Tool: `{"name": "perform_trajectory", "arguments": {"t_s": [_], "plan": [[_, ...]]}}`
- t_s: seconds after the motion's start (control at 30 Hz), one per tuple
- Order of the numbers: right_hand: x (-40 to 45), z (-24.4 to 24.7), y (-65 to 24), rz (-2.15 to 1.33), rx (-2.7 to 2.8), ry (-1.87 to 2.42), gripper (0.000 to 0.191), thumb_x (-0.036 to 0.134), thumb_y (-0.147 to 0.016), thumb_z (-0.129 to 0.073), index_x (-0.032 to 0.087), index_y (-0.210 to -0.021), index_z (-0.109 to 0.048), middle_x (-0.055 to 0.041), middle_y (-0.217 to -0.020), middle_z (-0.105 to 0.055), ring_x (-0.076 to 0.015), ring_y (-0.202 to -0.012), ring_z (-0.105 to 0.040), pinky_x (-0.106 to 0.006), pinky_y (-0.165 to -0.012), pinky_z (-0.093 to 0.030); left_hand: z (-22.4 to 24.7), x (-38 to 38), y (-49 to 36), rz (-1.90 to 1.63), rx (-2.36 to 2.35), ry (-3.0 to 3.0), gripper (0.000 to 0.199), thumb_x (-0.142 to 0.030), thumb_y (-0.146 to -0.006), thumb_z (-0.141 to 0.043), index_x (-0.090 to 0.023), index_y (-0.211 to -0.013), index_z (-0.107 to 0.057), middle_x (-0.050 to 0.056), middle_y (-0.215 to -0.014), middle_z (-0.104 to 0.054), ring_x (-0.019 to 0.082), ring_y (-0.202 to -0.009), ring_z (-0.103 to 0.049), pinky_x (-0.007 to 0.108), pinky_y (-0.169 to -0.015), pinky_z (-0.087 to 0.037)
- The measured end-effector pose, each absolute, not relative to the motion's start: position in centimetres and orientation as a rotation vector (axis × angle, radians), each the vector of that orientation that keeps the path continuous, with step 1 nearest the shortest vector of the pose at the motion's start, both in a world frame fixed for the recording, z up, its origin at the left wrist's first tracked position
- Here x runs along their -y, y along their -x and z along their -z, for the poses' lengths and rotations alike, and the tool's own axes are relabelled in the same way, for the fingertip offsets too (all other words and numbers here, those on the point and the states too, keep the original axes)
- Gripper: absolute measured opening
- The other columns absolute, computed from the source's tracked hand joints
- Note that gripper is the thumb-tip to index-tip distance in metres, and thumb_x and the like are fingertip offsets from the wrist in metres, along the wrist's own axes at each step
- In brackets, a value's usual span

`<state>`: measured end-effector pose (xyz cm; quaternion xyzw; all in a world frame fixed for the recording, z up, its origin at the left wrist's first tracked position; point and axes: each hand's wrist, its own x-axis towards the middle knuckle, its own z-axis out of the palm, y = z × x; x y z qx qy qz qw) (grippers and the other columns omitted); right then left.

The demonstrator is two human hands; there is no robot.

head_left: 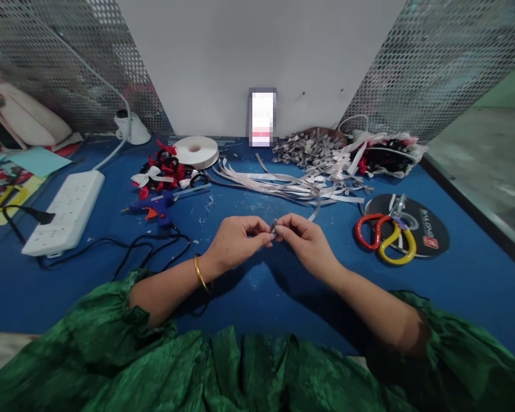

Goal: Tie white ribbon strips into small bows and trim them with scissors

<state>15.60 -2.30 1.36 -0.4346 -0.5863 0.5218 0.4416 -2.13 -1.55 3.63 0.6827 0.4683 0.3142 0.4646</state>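
Between left hand point(243, 240) and right hand point(302, 239), a small grey ribbon piece point(274, 226)

Blue tabletop point(257, 286) — glue gun point(158, 209), white power strip point(66, 214), ribbon roll point(194, 151), grey ribbon strips point(278, 186), scissors point(386, 234) on black disc point(433, 226)

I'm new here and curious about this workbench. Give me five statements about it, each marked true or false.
1. The left hand and right hand meet at a small grey piece. True.
2. The scissors have two green handles. False: one is red, the other yellow.
3. A black plug sits in the white power strip. True.
4. The gold bangle is on the right wrist. False: it is on the left wrist.
5. The glue gun lies right of both hands. False: it lies to their left.
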Motion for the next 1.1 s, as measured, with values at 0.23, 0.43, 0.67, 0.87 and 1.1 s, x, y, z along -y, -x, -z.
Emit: {"name": "perform_trajectory", "arguments": {"t_s": [0.23, 0.43, 0.67, 0.87, 1.1], "plan": [[3.0, -1.5, -15.6, -1.013, 1.736, 1.155, 0.012, 0.023, -0.087, -0.057, 0.019, -0.076, -0.060, 0.0020, -0.065, -0.055, -0.0117, -0.060, -0.051, -0.025, -0.058, -0.039, -3.2, 1.6, 2.2, -0.911, -1.260, -1.765, 0.017, -0.029, -0.080, -0.062, -0.017, -0.071, -0.067, 0.000, -0.067, -0.070, 0.012, -0.063, -0.061, 0.022, -0.063, -0.044], [3.6, -1.3, -14.9, -1.117, 1.640, 1.206, 0.018, 0.031, -0.089, -0.054, 0.019, -0.075, -0.055, 0.0023, -0.064, -0.053, -0.0120, -0.057, -0.050, -0.025, -0.056, -0.039, -2.6, 1.5, 1.8, -0.975, -1.292, -1.771, 0.017, -0.030, -0.082, -0.060, -0.018, -0.075, -0.069, 0.000, -0.076, -0.070, 0.014, -0.072, -0.061, 0.023, -0.070, -0.044], [3.2, -1.0, -14.8, -0.899, 1.748, 1.386, 0.022, 0.038, -0.080, -0.065, 0.021, -0.078, -0.052, 0.0027, -0.067, -0.053, -0.0132, -0.061, -0.046, -0.026, -0.057, -0.036, -2.6, 1.9, 2.0, -0.792, -1.290, -1.911, 0.029, -0.032, -0.092, -0.044, -0.021, -0.091, -0.071, 0.001, -0.087, -0.072, 0.016, -0.079, -0.062, 0.024, -0.073, -0.042], [3.2, -0.6, -14.7, -0.862, 1.804, 1.382, 0.016, 0.029, -0.083, -0.056, 0.021, -0.071, -0.048, 0.0031, -0.063, -0.050, -0.0126, -0.058, -0.044, -0.025, -0.054, -0.033, -2.7, 2.3, 1.9, -0.718, -1.403, -2.035, 0.020, -0.032, -0.087, -0.053, -0.023, -0.094, -0.069, 0.001, -0.084, -0.072, 0.017, -0.076, -0.063, 0.025, -0.070, -0.042], [3.1, -0.6, -15.0, -1.290, 1.709, 1.214, 0.011, 0.024, -0.084, -0.053, 0.021, -0.074, -0.049, 0.0022, -0.066, -0.061, -0.0138, -0.061, -0.059, -0.026, -0.058, -0.045, -2.8, 2.0, 2.1, -0.643, -1.434, -2.226, 0.022, -0.036, -0.087, -0.052, -0.022, -0.073, -0.062, 0.000, -0.063, -0.063, 0.015, -0.063, -0.056, 0.026, -0.062, -0.033]]}}
